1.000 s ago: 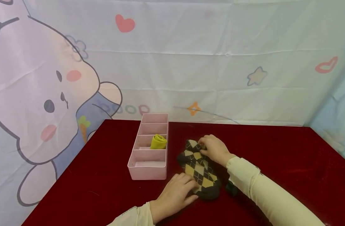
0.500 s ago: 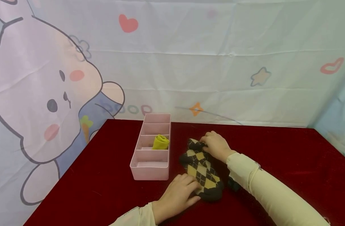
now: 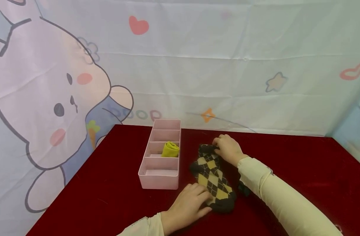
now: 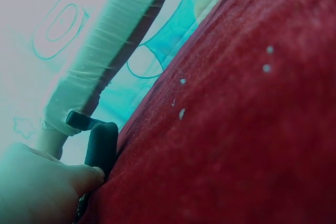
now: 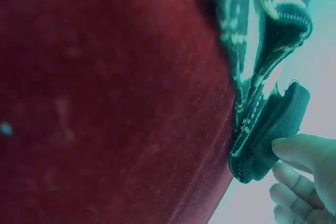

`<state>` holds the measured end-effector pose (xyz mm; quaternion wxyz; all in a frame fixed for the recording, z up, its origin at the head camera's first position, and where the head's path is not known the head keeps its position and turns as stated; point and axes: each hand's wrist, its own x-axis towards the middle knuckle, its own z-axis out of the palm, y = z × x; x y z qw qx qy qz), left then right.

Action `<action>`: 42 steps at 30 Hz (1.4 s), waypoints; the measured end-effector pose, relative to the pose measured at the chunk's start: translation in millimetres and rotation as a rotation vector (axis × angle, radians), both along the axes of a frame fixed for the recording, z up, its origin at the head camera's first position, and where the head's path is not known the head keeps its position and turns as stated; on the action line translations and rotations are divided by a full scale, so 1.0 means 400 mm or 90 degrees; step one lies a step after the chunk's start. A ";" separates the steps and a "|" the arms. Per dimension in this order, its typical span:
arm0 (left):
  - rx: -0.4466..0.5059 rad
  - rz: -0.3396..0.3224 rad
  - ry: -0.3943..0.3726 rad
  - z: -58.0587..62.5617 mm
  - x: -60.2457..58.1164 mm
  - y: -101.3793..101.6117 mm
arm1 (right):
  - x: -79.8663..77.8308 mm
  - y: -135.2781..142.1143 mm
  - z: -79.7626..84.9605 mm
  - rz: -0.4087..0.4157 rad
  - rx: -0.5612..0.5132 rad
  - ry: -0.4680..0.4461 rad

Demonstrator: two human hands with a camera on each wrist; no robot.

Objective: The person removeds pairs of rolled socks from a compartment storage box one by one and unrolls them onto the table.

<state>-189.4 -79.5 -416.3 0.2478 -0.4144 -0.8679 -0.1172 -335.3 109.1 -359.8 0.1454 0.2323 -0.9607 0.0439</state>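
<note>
An argyle sock (image 3: 213,178) in black, yellow and beige lies flat on the red cloth in the head view, its dark toe toward me. My right hand (image 3: 228,150) pinches the dark cuff at the far end; the right wrist view shows the thumb on the cuff (image 5: 283,121) and the fabric lifted in folds. My left hand (image 3: 189,204) rests on the near left edge of the sock, fingers relaxed over it. In the left wrist view its thumb touches the dark toe (image 4: 102,148). The left fingertips are hidden from the wrist camera.
Left of the sock stands a pink divided box (image 3: 159,182), with a rolled yellow cloth item (image 3: 170,149) in one compartment. A small dark item (image 3: 244,189) lies partly under my right forearm. The red cloth (image 3: 94,190) covers the table, and a printed curtain (image 3: 197,65) hangs behind.
My right hand has moved slightly away from me with the cuff, whose plain dark band now shows at the far end. My left hand stays on the sock. The head view has shifted a little.
</note>
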 end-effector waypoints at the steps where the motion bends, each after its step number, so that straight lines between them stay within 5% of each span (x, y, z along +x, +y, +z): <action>1: 0.000 -0.002 0.000 0.000 0.001 0.001 | -0.003 0.001 -0.001 -0.002 -0.002 -0.005; 19: -0.005 0.005 0.001 0.005 0.006 -0.002 | -0.027 0.007 -0.007 -0.013 0.000 -0.082; 42: -0.015 0.004 0.003 0.002 0.003 -0.007 | -0.070 0.018 0.003 -0.047 -0.020 -0.057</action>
